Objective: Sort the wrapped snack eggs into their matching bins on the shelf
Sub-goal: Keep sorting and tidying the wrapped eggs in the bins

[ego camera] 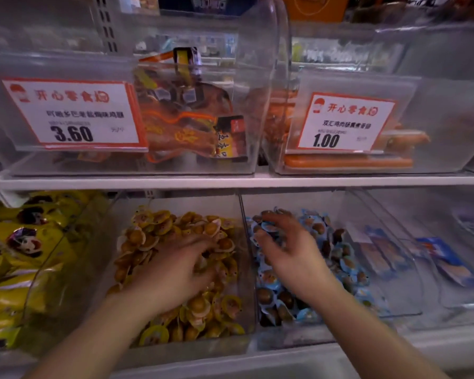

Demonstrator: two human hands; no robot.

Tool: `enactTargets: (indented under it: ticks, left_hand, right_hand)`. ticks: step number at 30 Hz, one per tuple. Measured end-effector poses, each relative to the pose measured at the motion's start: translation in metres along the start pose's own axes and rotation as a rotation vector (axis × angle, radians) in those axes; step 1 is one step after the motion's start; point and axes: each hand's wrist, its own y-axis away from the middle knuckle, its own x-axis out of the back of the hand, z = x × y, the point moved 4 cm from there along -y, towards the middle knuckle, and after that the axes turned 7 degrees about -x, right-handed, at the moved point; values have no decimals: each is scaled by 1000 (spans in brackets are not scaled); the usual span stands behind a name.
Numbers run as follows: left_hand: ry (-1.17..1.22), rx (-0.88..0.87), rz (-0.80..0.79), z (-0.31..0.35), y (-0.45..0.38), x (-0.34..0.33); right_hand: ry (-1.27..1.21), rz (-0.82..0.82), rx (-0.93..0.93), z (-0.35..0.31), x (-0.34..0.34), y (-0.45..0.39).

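Hovering over the blue-wrapped eggs (pixel 307 269), your right hand (pixel 290 250) had its fingers curled around what looked like a blue-wrapped piece (pixel 268 228) pinched at the fingertips, directly above its own bin (pixel 337 212), so a straight drop would have served. Your left hand (pixel 173 274) lay palm-down, fingers spread and relaxed, pressed into the yellow-wrapped eggs (pixel 192 318) in the neighbouring bin (pixel 175 201), just beyond the clear divider (pixel 246 242). Motion blur hid whether it held anything.
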Motion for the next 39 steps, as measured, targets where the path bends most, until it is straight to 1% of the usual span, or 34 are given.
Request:
enactTargets:
  ticks: [1, 2, 4, 5, 8, 10, 12, 13, 18, 21, 22, 24, 26, 28, 29, 30, 32, 33, 35, 39]
  left_hand:
    - [-64, -41, -55, 7, -10, -8]
    - [-135, -68, -129, 12, -21, -18]
    - [-279, -77, -284, 13, -41, -33]
    - [-332, -76, -335, 10, -48, -37]
    - [-408, -74, -392, -3, -60, -41]
    - [-409, -115, -396, -2, -57, -35]
    - [-357, -152, -376, -2, -46, -23]
    - [-319, -142, -378, -5, -36, -15]
    - [-88, -18, -400, -19, 20, 22]
    - [96, 85, -392, -18, 30, 36]
    - [123, 93, -368, -16, 27, 38]
    - [115, 90, -251, -12, 12, 42]
    - [29, 61, -101, -9, -10, 42]
    - [-95, 29, -30, -8, -32, 34]
    - [-161, 24, -45, -10, -40, 26]
    - [-223, 22, -100, -12, -46, 15]
    - [-289, 17, -272, -18, -48, -9]
    - [-304, 19, -321, -21, -46, -16]
    - [-317, 37, -338, -29, -43, -16]
    - [-343, 110, -414, -45, -37, 5]
  right_hand:
    - [-34, -75, 13, -6, -16, 2]
    - [-40, -116, 22, -10, -29, 2]
    - [-39, -132, 17, -13, -44, 0]
    - [-54, -135, 5, -12, -45, -1]
    - [-124, -200, 4, -7, -45, -5]
    - [-149, -225, -5, -3, -45, -7]
    - [-152, -226, -6, 0, -44, -9]
    - [-149, -224, -2, 1, -44, -10]
    - [-164, -212, 13, 4, -44, -11]
    - [-207, -199, 9, 1, -45, -11]
    - [-216, -192, 10, 0, -46, -10]
    - [-224, -175, -2, 1, -48, -10]
    - [-232, -159, -12, 2, -49, -9]
    - [-244, -154, -9, 1, -49, -9]
    - [-249, -153, -6, 1, -49, -8]
    - [-253, -153, -5, 1, -48, -8]
    - [-257, -159, -4, 1, -48, -8]
    - [-257, -162, -1, 0, -48, -8]
    - [-253, -166, 4, 0, -48, -8]
    - [-244, -178, 4, 2, -47, -9]
